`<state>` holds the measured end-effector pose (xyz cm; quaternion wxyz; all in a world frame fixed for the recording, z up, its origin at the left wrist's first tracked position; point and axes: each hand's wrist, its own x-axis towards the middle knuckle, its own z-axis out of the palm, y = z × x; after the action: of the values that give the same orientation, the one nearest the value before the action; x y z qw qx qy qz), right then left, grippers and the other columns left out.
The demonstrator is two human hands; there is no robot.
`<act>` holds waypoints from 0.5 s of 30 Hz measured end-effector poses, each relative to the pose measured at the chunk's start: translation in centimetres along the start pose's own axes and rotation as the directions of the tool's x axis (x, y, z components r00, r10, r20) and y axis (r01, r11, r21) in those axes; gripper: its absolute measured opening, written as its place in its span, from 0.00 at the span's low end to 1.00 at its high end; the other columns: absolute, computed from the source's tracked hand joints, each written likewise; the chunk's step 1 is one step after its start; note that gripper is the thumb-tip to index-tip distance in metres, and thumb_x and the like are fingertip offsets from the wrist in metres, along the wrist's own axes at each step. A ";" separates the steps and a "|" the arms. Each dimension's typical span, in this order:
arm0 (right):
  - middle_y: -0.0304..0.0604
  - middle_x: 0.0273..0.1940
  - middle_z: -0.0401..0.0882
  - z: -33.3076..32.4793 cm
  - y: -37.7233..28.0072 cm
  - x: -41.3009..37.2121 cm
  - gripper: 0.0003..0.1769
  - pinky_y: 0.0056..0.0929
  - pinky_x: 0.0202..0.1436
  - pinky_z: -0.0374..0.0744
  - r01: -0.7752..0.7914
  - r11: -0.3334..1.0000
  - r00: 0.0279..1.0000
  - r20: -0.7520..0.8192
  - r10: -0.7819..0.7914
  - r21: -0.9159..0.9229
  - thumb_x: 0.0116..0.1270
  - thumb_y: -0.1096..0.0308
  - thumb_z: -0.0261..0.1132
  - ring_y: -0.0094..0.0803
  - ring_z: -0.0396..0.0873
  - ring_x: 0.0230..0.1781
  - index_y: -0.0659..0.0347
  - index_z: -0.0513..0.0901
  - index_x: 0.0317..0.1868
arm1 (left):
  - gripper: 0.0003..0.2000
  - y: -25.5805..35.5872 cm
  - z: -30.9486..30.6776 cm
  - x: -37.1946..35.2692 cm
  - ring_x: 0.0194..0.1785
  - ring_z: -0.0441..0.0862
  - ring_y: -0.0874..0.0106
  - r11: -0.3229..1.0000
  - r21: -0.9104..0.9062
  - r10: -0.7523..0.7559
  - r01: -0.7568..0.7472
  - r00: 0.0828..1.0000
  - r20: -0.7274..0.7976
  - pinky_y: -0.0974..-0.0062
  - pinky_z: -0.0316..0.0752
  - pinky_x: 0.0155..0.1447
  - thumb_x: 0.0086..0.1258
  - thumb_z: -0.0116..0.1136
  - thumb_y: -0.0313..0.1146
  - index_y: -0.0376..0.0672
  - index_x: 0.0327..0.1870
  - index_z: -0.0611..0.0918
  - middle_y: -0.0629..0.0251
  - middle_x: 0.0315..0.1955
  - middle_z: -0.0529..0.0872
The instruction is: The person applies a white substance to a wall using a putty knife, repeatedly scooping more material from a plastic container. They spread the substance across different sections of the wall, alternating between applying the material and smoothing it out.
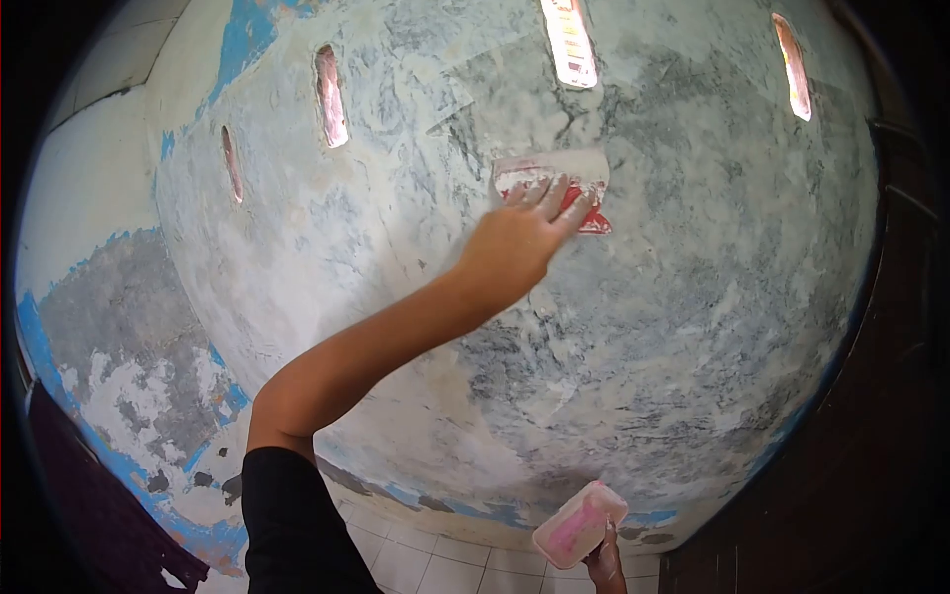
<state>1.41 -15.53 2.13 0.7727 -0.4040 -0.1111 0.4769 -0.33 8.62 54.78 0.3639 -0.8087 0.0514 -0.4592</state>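
Observation:
My left hand (524,233) is raised against the wall, its spread fingers pressed on a putty scraper with a red handle (591,220) and a wide, pale blade (559,161). White putty coats the fingers and part of the scraper. The blade lies on the grey-white patchy wall (693,297), just below a narrow slot. Low on the right, my right hand (606,566) grips a small, pale rectangular tub (582,525) with a pink patch. White smears mark that hand too; some of its fingers are hidden behind the tub.
Several narrow slots pierce the wall, one bright slot (569,45) above the scraper. Blue paint remnants (245,45) and bare grey plaster (129,297) show at the left. White floor tiles (455,574) lie below. A dark surface (891,396) borders the right side.

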 end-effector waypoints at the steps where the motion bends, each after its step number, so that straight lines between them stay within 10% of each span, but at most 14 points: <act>1: 0.40 0.61 0.78 -0.2 0.0 0.0 0.40 0.42 0.52 0.84 -0.027 1.000 1.000 -0.001 0.027 0.007 0.75 0.29 0.44 0.37 0.81 0.57 0.49 0.66 0.73 | 0.31 -0.7 -1.5 0.1 0.57 0.87 0.66 0.988 -0.142 -0.048 0.056 0.997 0.055 0.67 0.86 0.53 0.64 0.49 0.13 0.61 0.63 0.83 0.61 0.61 0.84; 2: 0.41 0.61 0.78 -0.3 -0.1 -0.4 0.39 0.43 0.54 0.84 -0.043 0.999 0.999 -0.004 0.043 0.008 0.75 0.30 0.44 0.38 0.81 0.58 0.49 0.66 0.73 | 0.33 -1.4 -3.5 0.7 0.56 0.87 0.68 0.954 -0.276 -0.087 0.115 0.990 0.111 0.70 0.86 0.55 0.63 0.48 0.11 0.63 0.62 0.83 0.64 0.60 0.85; 3: 0.41 0.62 0.77 -0.1 -0.3 -0.9 0.38 0.43 0.56 0.83 -0.056 0.998 0.998 -0.008 0.057 0.010 0.76 0.31 0.44 0.38 0.80 0.59 0.50 0.65 0.73 | 0.35 -1.5 -7.0 2.5 0.51 0.90 0.69 0.831 -0.284 -0.351 0.479 0.846 0.401 0.74 0.86 0.49 0.62 0.47 0.10 0.65 0.63 0.83 0.63 0.58 0.86; 4: 0.41 0.62 0.77 0.0 -0.4 -1.3 0.38 0.44 0.57 0.83 -0.070 0.998 0.998 -0.012 0.070 0.012 0.77 0.32 0.44 0.39 0.80 0.60 0.50 0.65 0.73 | 0.37 -4.1 -5.7 2.3 0.46 0.91 0.68 0.886 -0.338 -0.317 0.318 0.947 0.058 0.75 0.85 0.43 0.63 0.44 0.09 0.66 0.65 0.82 0.63 0.57 0.87; 7: 0.41 0.65 0.74 -0.5 0.0 -1.7 0.42 0.43 0.58 0.82 -0.094 0.995 0.995 -0.021 0.094 -0.021 0.73 0.30 0.47 0.37 0.78 0.62 0.49 0.63 0.75 | 0.28 -9.0 -6.6 5.2 0.47 0.90 0.62 0.941 -0.170 -0.332 0.292 0.888 -0.319 0.72 0.83 0.51 0.64 0.45 0.16 0.53 0.63 0.83 0.59 0.56 0.87; 11: 0.41 0.69 0.70 -1.4 0.9 -1.3 0.48 0.41 0.58 0.82 -0.116 0.992 0.993 -0.023 0.115 -0.050 0.68 0.26 0.51 0.34 0.75 0.65 0.48 0.59 0.78 | 0.26 -10.2 -1.7 6.4 0.61 0.83 0.61 0.945 -0.175 -0.318 0.276 0.902 -0.292 0.66 0.79 0.62 0.62 0.51 0.17 0.49 0.62 0.83 0.56 0.60 0.84; 15: 0.41 0.73 0.65 -2.8 2.4 -0.7 0.54 0.40 0.59 0.82 -0.156 0.983 0.988 -0.013 0.156 -0.092 0.64 0.22 0.54 0.32 0.73 0.68 0.47 0.56 0.80 | 0.28 -2.5 -0.9 2.8 0.53 0.87 0.59 0.964 -0.203 -0.195 0.170 0.975 -0.111 0.66 0.84 0.54 0.59 0.54 0.14 0.51 0.61 0.83 0.60 0.59 0.85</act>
<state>1.03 -17.06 -1.32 0.7137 -0.4480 -0.0990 0.5292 -0.09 8.75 58.59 0.2363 -0.8096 0.0444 -0.5354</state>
